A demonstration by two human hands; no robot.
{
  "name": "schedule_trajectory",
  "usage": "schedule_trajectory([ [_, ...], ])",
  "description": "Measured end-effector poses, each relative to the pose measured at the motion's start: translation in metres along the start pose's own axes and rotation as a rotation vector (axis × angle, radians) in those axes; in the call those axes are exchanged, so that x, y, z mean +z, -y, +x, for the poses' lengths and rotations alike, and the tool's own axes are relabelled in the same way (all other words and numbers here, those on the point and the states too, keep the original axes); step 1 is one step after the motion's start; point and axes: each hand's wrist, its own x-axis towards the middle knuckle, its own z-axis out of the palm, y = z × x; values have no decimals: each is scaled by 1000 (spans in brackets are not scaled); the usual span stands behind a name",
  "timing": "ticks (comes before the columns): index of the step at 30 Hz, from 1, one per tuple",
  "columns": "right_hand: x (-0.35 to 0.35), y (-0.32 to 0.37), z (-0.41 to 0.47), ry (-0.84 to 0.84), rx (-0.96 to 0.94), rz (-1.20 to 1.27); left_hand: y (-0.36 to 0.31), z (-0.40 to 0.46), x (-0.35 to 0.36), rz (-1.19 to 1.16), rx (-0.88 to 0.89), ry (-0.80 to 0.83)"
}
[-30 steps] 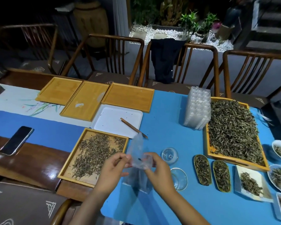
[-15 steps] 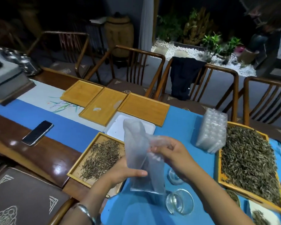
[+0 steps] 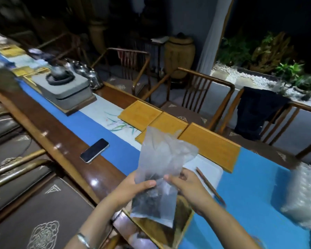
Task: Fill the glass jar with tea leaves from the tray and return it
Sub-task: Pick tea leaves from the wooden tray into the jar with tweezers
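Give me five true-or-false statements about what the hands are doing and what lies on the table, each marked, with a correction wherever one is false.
1. Both hands hold a clear plastic bag. True: the left hand and the right hand grip it at mid-height.
2. The bag is empty. False: dark tea leaves sit in its lower part.
3. A phone lies face up on the wooden table edge. True.
4. The three bamboo trays beyond the bag are heaped with tea. False: their tops are bare.
5. A glass jar is held in the right hand. False: that hand holds only the bag, and no jar is in view.
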Motion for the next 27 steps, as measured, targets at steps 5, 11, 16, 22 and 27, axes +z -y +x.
schedule_trajectory([
  [5, 72, -19, 90, -70, 46, 4, 21, 20, -107, -49, -90, -149],
  [11, 116, -58, 177, -204, 144, -153, 57, 78, -180, 97, -171, -206],
  [16, 115, -93, 215, -328, 268, -221, 96, 127, -197, 77, -250, -210],
  [22, 102, -123, 226, -382, 369, -263, 126, 149, -193, 105, -316, -205],
  [27, 102, -121, 220, -362, 332, -277, 127, 145, -195, 286, -271, -180],
])
